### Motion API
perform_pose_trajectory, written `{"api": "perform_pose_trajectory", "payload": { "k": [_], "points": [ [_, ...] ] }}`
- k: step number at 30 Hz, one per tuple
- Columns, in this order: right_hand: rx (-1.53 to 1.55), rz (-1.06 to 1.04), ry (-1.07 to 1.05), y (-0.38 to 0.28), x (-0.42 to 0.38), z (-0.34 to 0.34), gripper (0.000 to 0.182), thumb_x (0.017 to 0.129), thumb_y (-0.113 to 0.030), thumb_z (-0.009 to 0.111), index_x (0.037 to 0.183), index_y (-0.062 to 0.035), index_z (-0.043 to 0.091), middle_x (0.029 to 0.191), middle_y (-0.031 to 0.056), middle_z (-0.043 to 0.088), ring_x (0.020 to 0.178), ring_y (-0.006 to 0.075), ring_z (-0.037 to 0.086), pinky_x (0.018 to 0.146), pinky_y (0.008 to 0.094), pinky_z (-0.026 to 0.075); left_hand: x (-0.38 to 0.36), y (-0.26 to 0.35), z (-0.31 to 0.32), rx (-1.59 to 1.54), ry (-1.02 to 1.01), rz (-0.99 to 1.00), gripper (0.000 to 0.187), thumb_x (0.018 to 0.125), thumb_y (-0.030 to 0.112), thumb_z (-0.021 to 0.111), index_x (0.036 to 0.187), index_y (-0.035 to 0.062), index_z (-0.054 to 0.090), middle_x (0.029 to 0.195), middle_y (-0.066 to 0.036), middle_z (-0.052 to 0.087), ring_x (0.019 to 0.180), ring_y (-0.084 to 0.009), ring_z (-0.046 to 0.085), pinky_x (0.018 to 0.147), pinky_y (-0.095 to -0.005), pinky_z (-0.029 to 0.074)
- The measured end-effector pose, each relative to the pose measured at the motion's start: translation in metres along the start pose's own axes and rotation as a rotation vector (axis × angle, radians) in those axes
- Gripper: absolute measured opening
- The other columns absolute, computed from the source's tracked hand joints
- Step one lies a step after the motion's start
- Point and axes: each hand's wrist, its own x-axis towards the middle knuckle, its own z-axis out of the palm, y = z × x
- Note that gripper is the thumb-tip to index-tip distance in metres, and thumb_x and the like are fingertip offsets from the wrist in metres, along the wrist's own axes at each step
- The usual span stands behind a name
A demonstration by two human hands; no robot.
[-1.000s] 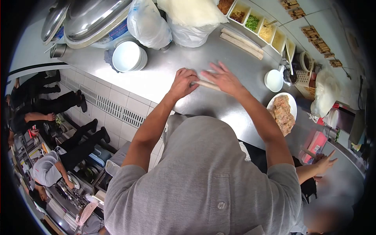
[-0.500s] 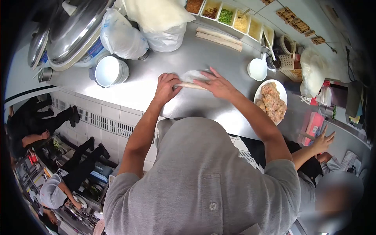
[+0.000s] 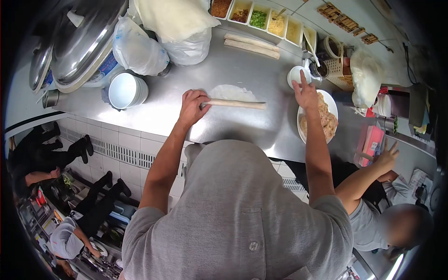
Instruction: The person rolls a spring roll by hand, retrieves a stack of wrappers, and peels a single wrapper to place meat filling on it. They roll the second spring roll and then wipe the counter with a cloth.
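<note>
1. One stainless-steel worktop [image 3: 261, 125] carries everything named below.
2. Six tubs [image 3: 275, 35] stand in a row along the worktop's far edge, the row slanting nearer toward the right; chopped green pieces fill the third from the left.
3. One oval white plate [image 3: 300, 115] lies at the right, heaped with a single mound of pale pinkish filling [image 3: 328, 124].
4. Several white bowls [image 3: 122, 91] sit nested in one stack at the left; their exact number is too hard to tell.
5. One rolled wrapper [image 3: 238, 103] lies on the worktop in front of the person, its long axis running left to right, the right end tipped very slightly nearer. It looks slender, straight, matte and cream-white.
6. Two pale rolls [image 3: 252, 49] lie side by side near the tubs, both pointing left to right with right ends nearer.
7. One thin whitish sheet [image 3: 233, 92] spreads flat just beyond the rolled wrapper, its far edge rounded.
8. Two hands, well apart: the left hand [image 3: 192, 108] has fingers and thumb clamped on the rolled wrapper's left end; the right hand [image 3: 306, 95], fingers spread, reaches over the plate's far edge.
9. One small white bowl [image 3: 292, 75] shows behind the right fingers; whether they touch it, I cannot tell.
</note>
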Motion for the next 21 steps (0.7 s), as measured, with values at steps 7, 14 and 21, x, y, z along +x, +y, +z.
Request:
{"api": "perform_pose_trajectory", "payload": {
  "k": [7,14,21],
  "points": [
    [0.304,0.047,-0.070,0.016,0.011,0.012,0.065,0.101,-0.052,0.040,0.154,-0.0155,0.032,0.094,0.0105,0.074,0.106,0.0295,0.061,0.095,0.0415,0.046,-0.001,-0.001,-0.001,0.000,-0.013,-0.005,0.022,0.074,0.016,0.079,0.094,0.0096,0.072,0.103,0.000,0.062,0.102,-0.0205,0.057,0.103,-0.0408,0.035],
    [1.001,0.099,0.004,0.006,0.015,-0.009,0.065,0.105,-0.046,0.036,0.152,-0.0013,0.031,0.080,0.0001,0.070,0.064,0.0083,0.036,0.063,0.0227,0.033,-0.002,-0.002,0.001,-0.019,-0.001,-0.009,0.021,0.074,0.015,0.078,0.093,0.0093,0.072,0.103,-0.001,0.063,0.104,-0.0206,0.057,0.104,-0.0412,0.035],
    [0.415,-0.702,-0.404,-0.123,-0.037,0.030,0.057,0.100,-0.035,0.052,0.152,-0.0188,0.035,0.106,0.0075,0.069,0.099,0.0274,0.054,0.097,0.0401,0.042,-0.002,-0.001,0.000,-0.012,0.005,-0.006,0.019,0.075,0.016,0.078,0.092,0.0094,0.072,0.103,-0.001,0.063,0.104,-0.0211,0.056,0.103,-0.0406,0.036]
  ]
}}
